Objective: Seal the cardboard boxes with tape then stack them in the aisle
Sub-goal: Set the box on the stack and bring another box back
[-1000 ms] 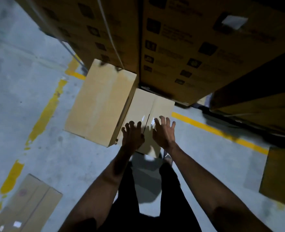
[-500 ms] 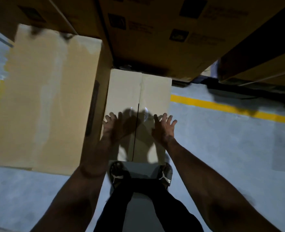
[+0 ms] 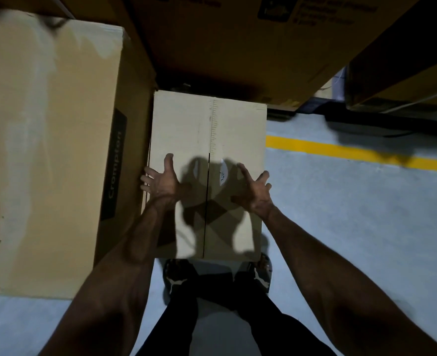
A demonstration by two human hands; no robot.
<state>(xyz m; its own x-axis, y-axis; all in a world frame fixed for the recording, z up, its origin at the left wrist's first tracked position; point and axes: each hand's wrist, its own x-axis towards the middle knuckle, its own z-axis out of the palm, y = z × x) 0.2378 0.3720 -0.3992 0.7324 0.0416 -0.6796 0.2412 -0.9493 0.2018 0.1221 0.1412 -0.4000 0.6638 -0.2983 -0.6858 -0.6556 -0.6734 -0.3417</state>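
Over the small box (image 3: 207, 140), the left hand (image 3: 164, 182) and right hand (image 3: 254, 190) are spread wide and held apart. Nothing is gripped. A big box (image 3: 45, 150) is seen just to the left.

We see matt brown cardboard on the small box (image 3: 227, 129), its top smooth, with a glossy clear tape strip (image 3: 213, 129) along the seam. The tall box (image 3: 45, 150) beside it is paler cardboard with dull, streaky patches. The floor (image 3: 353, 227) looks smooth, painted grey concrete with a yellow line (image 3: 353, 152).
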